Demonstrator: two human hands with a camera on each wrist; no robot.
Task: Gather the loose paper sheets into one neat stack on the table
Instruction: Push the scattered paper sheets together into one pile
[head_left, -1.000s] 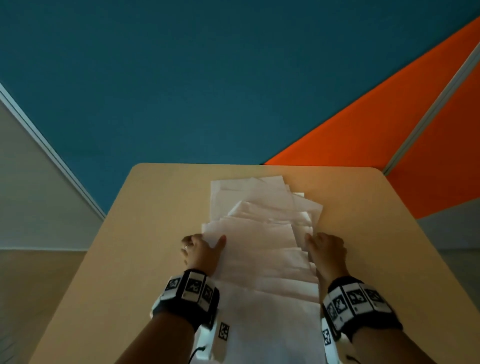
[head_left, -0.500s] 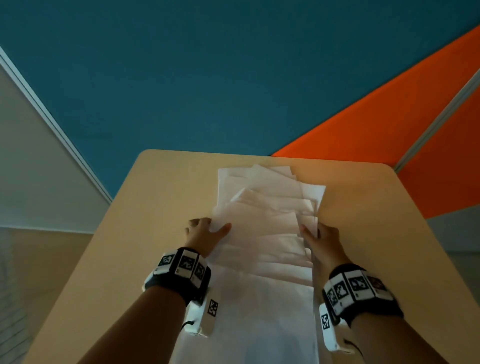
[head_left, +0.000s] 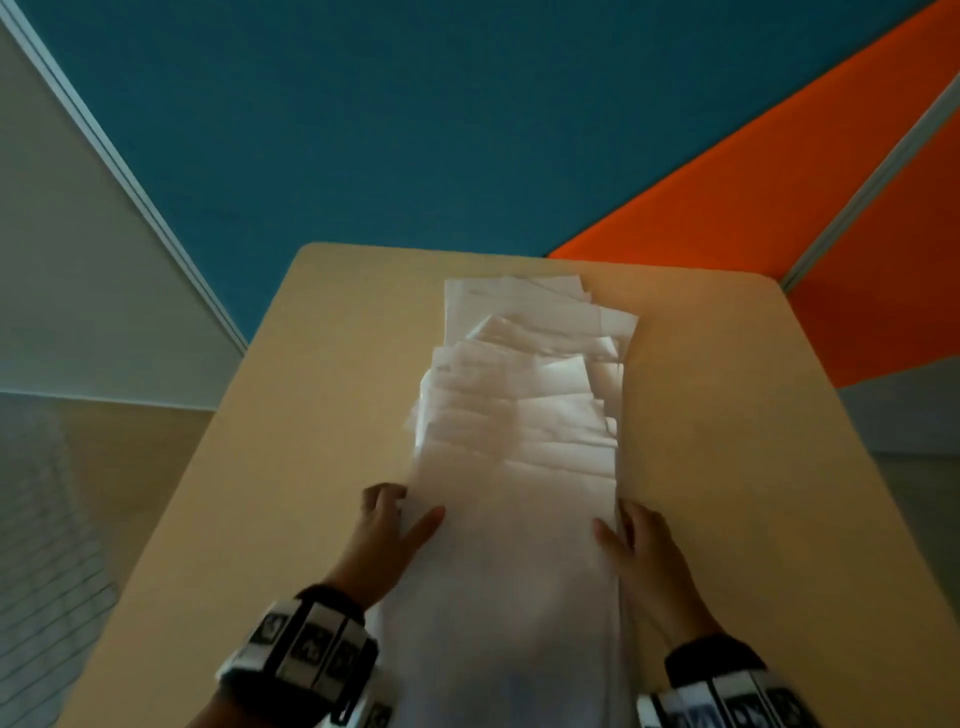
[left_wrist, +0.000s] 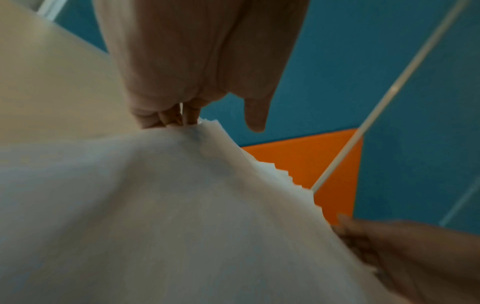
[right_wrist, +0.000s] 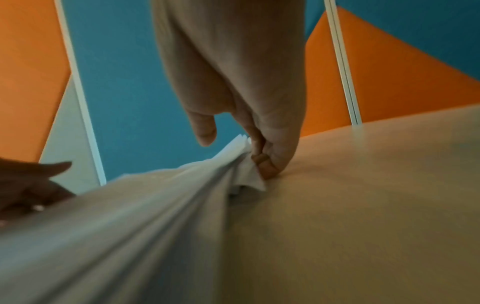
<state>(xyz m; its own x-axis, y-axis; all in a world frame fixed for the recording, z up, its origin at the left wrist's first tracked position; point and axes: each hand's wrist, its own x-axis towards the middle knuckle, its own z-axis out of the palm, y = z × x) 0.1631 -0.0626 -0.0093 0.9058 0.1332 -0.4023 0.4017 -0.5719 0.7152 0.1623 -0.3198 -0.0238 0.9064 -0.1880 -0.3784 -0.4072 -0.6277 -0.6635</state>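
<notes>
White paper sheets (head_left: 519, 441) lie fanned in a long, overlapping column from the far middle of the tan table (head_left: 753, 467) to its near edge. My left hand (head_left: 410, 501) holds the column's left edge, thumb over the top sheet and fingers curled at the edge. In the left wrist view those fingers (left_wrist: 168, 121) tuck against the sheets (left_wrist: 182, 205). My right hand (head_left: 618, 519) holds the right edge the same way. The right wrist view shows its fingers (right_wrist: 262, 164) curled into the sheets (right_wrist: 130, 226), crumpling a corner.
Bare tabletop lies to both sides of the column. Blue (head_left: 415, 130) and orange (head_left: 779, 208) partition panels stand right behind the table's far edge. The floor (head_left: 78, 493) drops away past the left edge.
Both hands have slid back along the column's sides toward the near edge. The sheets now sit in a narrower, straighter column.
</notes>
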